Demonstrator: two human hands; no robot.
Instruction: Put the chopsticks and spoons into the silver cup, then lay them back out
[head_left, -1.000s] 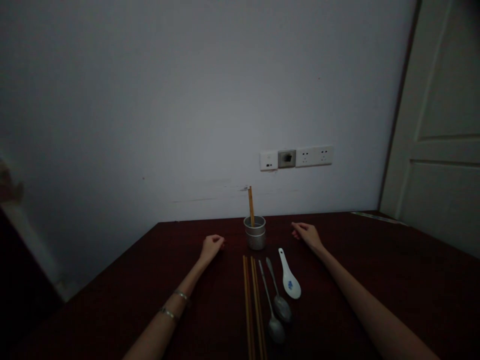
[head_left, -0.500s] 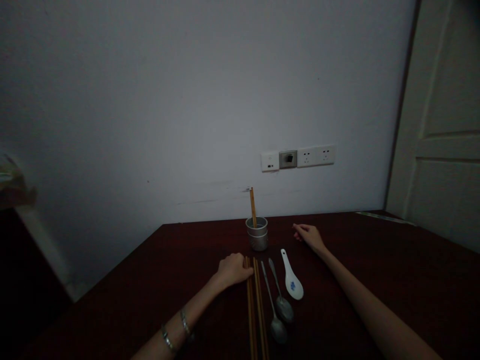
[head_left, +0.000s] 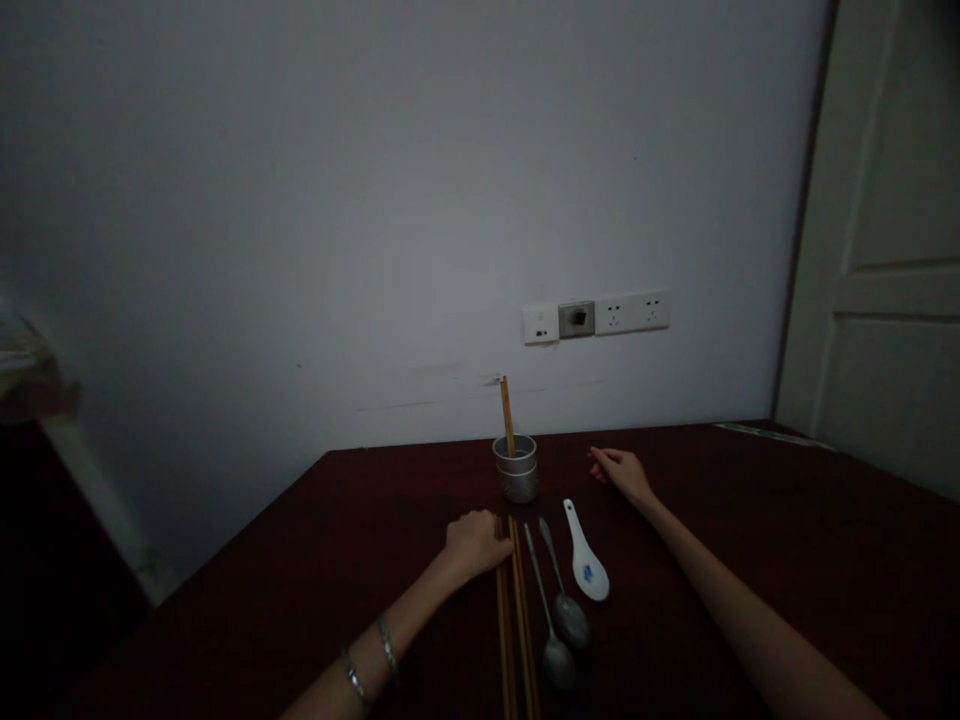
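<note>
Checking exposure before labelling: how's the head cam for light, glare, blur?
Head view: dim and underexposed, the table is nearly black and shadows are lost; no glare on the metal spoons; left hand at the chopsticks and right hand read sharp; blurred object at the left edge; door frame leans, likely wide-angle distortion.

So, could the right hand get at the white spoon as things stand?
Probably yes: the right hand lies empty on the table just beyond the white spoon, with nothing between them; the metal cup stands off to the side.
</note>
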